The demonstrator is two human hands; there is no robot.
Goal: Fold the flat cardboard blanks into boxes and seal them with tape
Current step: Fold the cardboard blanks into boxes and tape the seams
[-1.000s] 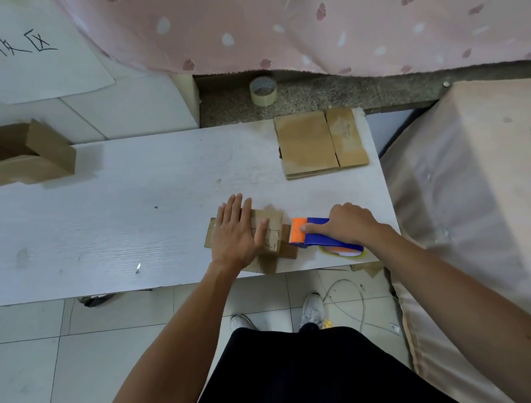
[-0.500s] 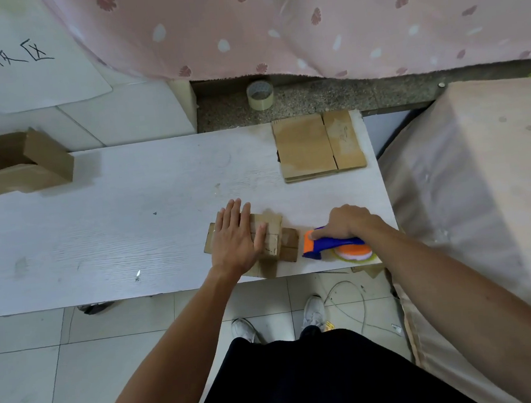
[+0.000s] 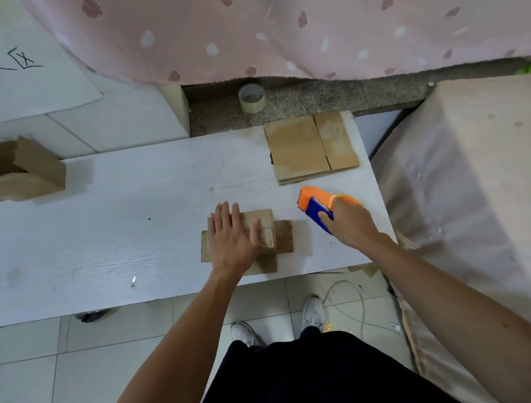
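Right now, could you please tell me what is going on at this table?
A person is taping cardboard boxes at a white table. The left hand lies flat on a small box near the front edge, pressing it down. The right hand grips an orange and blue tape dispenser to the right of the box, clear of it. A stack of flat blanks lies at the back, and a folded box sits at the far left.

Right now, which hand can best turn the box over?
Probably the left hand: it lies flat on the box, while the right hand grips the tape gun, apart from the box.
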